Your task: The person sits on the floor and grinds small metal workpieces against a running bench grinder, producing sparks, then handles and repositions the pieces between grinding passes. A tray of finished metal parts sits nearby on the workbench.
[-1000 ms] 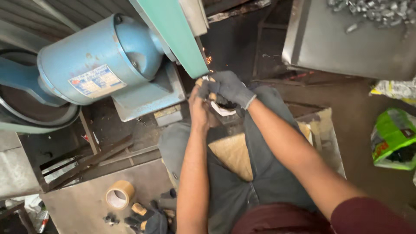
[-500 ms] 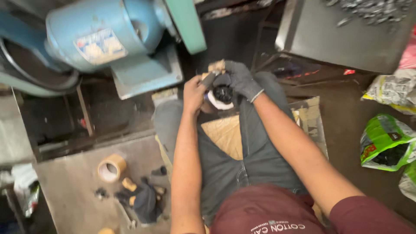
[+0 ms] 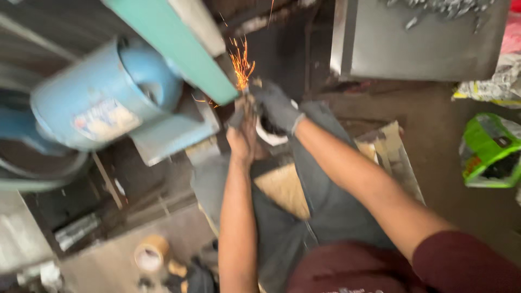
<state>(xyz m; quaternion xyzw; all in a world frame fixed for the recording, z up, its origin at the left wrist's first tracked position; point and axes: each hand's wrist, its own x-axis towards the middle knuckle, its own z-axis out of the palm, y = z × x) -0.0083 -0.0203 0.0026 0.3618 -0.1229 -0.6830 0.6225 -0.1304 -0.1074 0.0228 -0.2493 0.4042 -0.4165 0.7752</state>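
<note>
Big teal machine arm (image 3: pixel 179 49) and blue motor (image 3: pixel 103 103) crowd the left, grey metal bin (image 3: pixel 412 49) sits top right, so there's only a narrow dark gap w/ room to move. Vs half a sec ago sparks (image 3: pixel 240 65) now fly where the small workpiece (image 3: pixel 245 100) meets the belt edge. Gloved right hand (image 3: pixel 277 106) and bare left hand (image 3: pixel 241 135) are both closed round it, pressed together. Green bag (image 3: pixel 488 152) far right, tape roll (image 3: pixel 152 252) on the floor.

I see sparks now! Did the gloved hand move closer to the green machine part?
Yes. The gloved right hand has moved up to the green guard, which it sat just below before; sparks now fly at the guard's edge.
</note>
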